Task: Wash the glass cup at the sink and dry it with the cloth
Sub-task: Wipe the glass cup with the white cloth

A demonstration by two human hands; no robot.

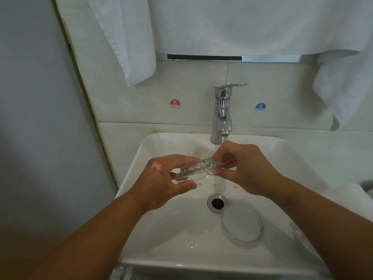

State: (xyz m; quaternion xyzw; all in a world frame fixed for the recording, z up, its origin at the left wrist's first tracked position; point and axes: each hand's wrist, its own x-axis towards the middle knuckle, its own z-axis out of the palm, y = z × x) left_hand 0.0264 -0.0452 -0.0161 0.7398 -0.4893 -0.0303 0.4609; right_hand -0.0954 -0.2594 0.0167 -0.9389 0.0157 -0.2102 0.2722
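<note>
A clear glass cup lies on its side above the white sink, under the running water from the chrome tap. My left hand grips the cup's left end with fingers and thumb curled round it. My right hand pinches the cup's right end, directly below the spout. A thin stream falls past the cup toward the drain. A white cloth hangs on the wall at the upper left.
A clear round glass lid or saucer lies in the basin to the right of the drain. Another white towel hangs at the upper right. Hot and cold stickers flank the tap. A wall stands close at left.
</note>
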